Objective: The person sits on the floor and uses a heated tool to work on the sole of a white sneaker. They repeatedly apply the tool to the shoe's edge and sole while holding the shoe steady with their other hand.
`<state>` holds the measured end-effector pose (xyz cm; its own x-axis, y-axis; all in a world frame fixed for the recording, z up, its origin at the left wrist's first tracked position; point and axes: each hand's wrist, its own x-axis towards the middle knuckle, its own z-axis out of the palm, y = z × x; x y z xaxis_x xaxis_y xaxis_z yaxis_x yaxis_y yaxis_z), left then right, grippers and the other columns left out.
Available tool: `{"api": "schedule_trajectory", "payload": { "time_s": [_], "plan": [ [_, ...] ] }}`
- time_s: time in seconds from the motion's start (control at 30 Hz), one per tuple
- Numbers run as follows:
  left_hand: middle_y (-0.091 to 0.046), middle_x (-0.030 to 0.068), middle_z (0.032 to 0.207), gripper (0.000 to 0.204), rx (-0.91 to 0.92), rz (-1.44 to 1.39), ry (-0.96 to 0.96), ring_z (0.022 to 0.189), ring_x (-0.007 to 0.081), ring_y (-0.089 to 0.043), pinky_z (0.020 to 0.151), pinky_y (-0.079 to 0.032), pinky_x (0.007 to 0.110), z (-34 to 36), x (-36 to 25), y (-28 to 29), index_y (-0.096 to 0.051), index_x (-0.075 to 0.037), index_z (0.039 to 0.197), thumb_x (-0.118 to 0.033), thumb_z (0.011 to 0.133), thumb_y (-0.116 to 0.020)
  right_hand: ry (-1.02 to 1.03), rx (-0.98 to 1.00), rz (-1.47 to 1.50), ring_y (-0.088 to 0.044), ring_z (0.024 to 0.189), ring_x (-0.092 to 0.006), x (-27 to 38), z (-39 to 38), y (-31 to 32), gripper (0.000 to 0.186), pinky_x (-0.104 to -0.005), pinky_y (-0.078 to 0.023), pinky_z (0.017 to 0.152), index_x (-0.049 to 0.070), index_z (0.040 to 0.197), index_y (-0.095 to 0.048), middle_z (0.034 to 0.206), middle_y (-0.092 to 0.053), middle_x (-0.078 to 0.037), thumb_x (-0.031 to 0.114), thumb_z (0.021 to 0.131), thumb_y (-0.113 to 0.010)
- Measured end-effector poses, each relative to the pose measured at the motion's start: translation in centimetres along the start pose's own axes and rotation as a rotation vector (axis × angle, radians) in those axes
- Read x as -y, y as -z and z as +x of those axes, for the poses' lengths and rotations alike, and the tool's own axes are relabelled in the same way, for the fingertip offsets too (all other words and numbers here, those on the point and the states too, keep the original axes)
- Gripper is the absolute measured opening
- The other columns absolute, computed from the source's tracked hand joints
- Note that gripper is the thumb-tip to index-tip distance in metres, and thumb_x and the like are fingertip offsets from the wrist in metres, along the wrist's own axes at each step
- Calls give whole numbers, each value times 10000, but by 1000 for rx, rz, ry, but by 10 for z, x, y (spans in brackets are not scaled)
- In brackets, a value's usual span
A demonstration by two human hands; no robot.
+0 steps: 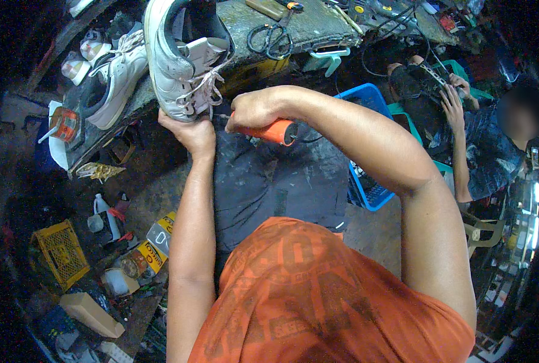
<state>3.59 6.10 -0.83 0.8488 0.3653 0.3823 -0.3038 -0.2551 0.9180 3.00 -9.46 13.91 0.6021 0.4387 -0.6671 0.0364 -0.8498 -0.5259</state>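
A white sneaker (179,72) with loosely tied laces is held up at the workbench edge, its toe toward me. My left hand (188,130) is closed around the toe end from below. My right hand (256,112) grips an orange corded power tool (275,131), a short cylinder with a dark end. Its thin tip points at the sneaker's toe; whether it touches cannot be made out. The matching white sneaker (115,81) lies on the bench to the left.
On the workbench (318,27) lie black-handled scissors (271,41). An orange-red container (65,124) stands at its left edge. A blue basket (366,94) is on the right, near a seated person (487,139) handling something. A yellow crate (61,254) and cardboard box (93,313) lie lower left.
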Motion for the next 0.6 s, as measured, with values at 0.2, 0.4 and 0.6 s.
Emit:
{"api": "schedule_trajectory", "payload": {
  "time_s": [0.2,0.4,0.6],
  "plan": [
    [-502,212,1290,818,7,14,-17,1238,331,-526,1069,-381,406,-2,-5,2,-332,-23,1375,13,708,-803,9,-52,22,-677,787,-297,0,1,-1,516,-451,-510,729,-60,914,-721,879,-717,-192,449,867,-659],
    [-504,207,1291,831,6,-18,-2,1233,342,-532,1070,-383,409,-2,-9,3,-321,-26,1391,42,698,-775,-26,-68,-19,-676,805,-307,3,5,1,530,-457,-506,746,-78,920,-714,887,-713,-208,445,882,-640],
    [-496,205,1298,850,19,-27,50,1246,344,-528,1081,-379,411,-2,-10,4,-320,-31,1395,58,677,-765,60,-25,-128,-671,812,-318,4,6,1,538,-465,-500,755,-88,904,-713,860,-709,-221,442,885,-622]
  ]
}}
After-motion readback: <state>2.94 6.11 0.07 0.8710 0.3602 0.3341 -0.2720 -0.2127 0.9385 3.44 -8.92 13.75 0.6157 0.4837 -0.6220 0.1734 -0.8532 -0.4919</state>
